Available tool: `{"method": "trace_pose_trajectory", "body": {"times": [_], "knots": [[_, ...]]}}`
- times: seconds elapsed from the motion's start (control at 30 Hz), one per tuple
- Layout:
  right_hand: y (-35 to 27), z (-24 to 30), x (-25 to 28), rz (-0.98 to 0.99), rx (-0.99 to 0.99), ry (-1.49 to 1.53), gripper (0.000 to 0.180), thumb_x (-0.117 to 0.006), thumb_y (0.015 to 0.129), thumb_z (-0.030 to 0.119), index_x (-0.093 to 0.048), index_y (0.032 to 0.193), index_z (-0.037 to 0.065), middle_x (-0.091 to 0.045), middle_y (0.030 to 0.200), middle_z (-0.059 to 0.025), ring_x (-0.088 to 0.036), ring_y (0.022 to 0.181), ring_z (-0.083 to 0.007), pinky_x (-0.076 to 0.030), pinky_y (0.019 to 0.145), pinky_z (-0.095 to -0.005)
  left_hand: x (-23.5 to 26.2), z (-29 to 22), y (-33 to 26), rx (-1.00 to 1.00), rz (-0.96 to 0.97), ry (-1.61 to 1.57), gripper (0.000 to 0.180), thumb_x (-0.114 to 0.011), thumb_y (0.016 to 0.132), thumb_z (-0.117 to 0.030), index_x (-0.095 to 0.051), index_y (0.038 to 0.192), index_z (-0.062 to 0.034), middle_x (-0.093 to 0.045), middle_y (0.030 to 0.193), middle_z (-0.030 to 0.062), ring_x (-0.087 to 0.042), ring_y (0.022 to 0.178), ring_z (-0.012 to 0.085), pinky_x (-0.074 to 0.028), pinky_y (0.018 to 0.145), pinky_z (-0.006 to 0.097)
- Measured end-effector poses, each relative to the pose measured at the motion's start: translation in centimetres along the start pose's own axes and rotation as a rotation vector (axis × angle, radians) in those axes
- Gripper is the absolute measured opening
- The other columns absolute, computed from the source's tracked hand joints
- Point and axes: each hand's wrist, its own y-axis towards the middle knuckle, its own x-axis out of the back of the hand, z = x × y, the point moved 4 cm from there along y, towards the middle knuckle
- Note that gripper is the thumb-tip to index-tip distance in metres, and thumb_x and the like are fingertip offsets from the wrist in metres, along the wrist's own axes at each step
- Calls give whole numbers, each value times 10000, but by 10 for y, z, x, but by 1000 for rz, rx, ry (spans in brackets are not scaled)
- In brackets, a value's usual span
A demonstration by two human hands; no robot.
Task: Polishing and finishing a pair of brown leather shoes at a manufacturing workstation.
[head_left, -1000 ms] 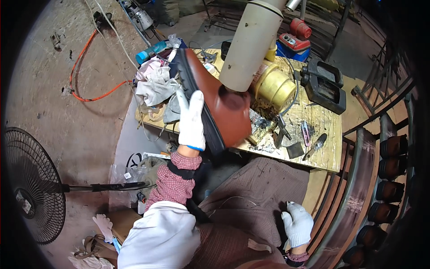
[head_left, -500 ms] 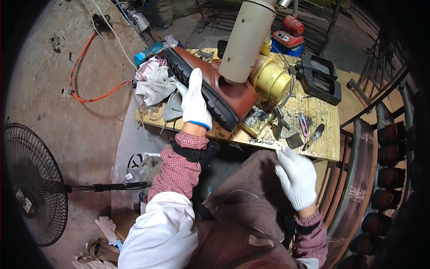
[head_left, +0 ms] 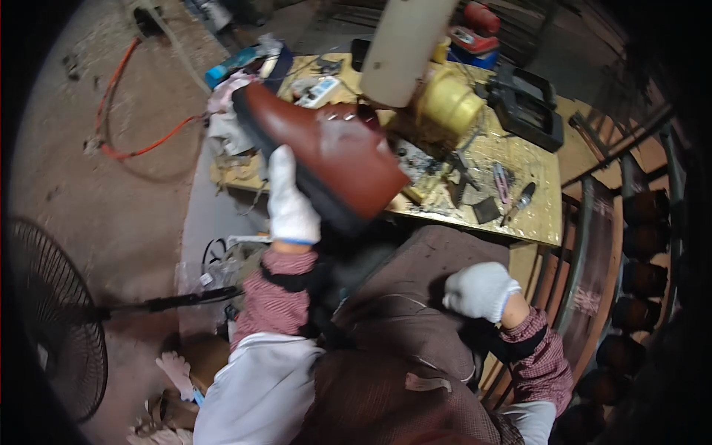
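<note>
Head view: left hand [head_left: 292, 206], partly hidden, grips the boot [head_left: 308, 137]; right hand [head_left: 480, 291] curls, any hold unclear.

Nothing readable. Dark curved mark [head_left: 213, 253] is showing on the pale surface [head_left: 196, 226], left of frame centre; too blurred. White label [head_left: 206, 279] is sitting on clear plastic [head_left: 193, 295] just below, also illegible. Pale tag [head_left: 428, 383] is lying on brown cloth [head_left: 378, 371], lower centre, same.

The boot [head_left: 322, 144] in the grip is hiding most fingers of the left hand [head_left: 293, 204], the right hand [head_left: 482, 291], right of the grip, is hiding its own fingertips, the pipe [head_left: 408, 52] beyond the grip is running off the top, and the fan [head_left: 63, 326] left of the grip is looking blurry.
</note>
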Motion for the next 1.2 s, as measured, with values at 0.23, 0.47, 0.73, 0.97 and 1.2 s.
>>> {"method": "trace_pose_trajectory", "body": {"times": [0.23, 0.47, 0.73, 0.97, 1.2], "knots": [[-20, -149, 12, -874, -882, 248, 689, -648, 974, 521, -566, 1501, 84, -752, 1119, -250, -733, 1003, -428, -572, 874, -491, 56, 80, -83, 740, 395, -20, 1040, -549, 924, -825, -371, 1640, -92, -481, 1628, 145, -497, 1454, 352, -388, 1247, 511], [28, -205, -22, -658, -1044, 81, 690, -647, 1000, 354, -450, 1582, 38, -753, 1107, -251, -744, 977, -416, -584, 847, -497, 19, 146, -114, 1226, 475, -267, 724, -369, 1128, -585, -337, 1647, -82, -447, 1638, 160, -536, 1398, 336, -434, 1215, 480], [-2, -64, -56, -728, -664, 531, 615, -716, 958, 320, -547, 1508, 101, -746, 851, -152, -724, 695, -378, -581, 630, -475, 95, 178, -95, 851, 685, 453, 662, -467, 1138, -431, -279, 1663, -74, -457, 1601, 163, -541, 1403, 302, -488, 1174, 468], [10, -35, -37, -892, -609, 253, 532, -624, 1006, 364, -612, 1443, 62, -695, 722, -115, -690, 599, -312, -529, 524, -436, 112, 186, -89, 1034, 738, -293, 683, -386, 1145, -537, -316, 1668, -103, -381, 1691, 106, -432, 1512, 287, -382, 1247, 418], [10, -35, -35, -1008, -619, 151, 344, -632, 1013, 278, -733, 1298, 113, -710, 790, -100, -645, 574, -254, -513, 527, -377, 66, 163, -100, 883, 540, 246, 719, -434, 1126, -558, -372, 1637, -56, -446, 1645, 144, -425, 1511, 317, -348, 1270, 435]]}}
